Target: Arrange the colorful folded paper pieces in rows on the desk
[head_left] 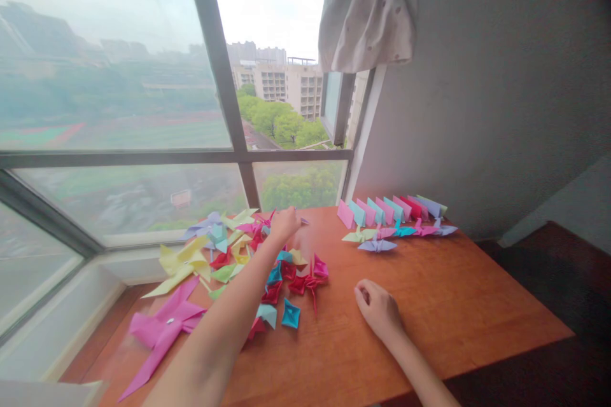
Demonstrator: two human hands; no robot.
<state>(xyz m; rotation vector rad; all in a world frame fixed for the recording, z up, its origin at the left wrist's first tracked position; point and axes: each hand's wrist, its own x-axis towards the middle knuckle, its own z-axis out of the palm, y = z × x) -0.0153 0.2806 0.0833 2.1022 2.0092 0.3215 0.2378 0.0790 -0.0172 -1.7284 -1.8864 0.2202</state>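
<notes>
My left hand reaches over the far side of a pile of folded paper, its fingers pinched together. A lavender paper tip shows just right of those fingers; whether they hold it is hidden. Under and around my forearm lie red, blue, yellow and green origami pieces, among them a blue paper box and a red paper crane. My right hand rests on the table, loosely curled, with nothing visible in it. Beyond it sits a lavender paper crane, in front of several other cranes in a row.
A row of upright folded papers stands at the back right of the wooden table. Pink and yellow paper pinwheels lie at the left. Windows border the far side, with a bunched curtain above and a grey wall right.
</notes>
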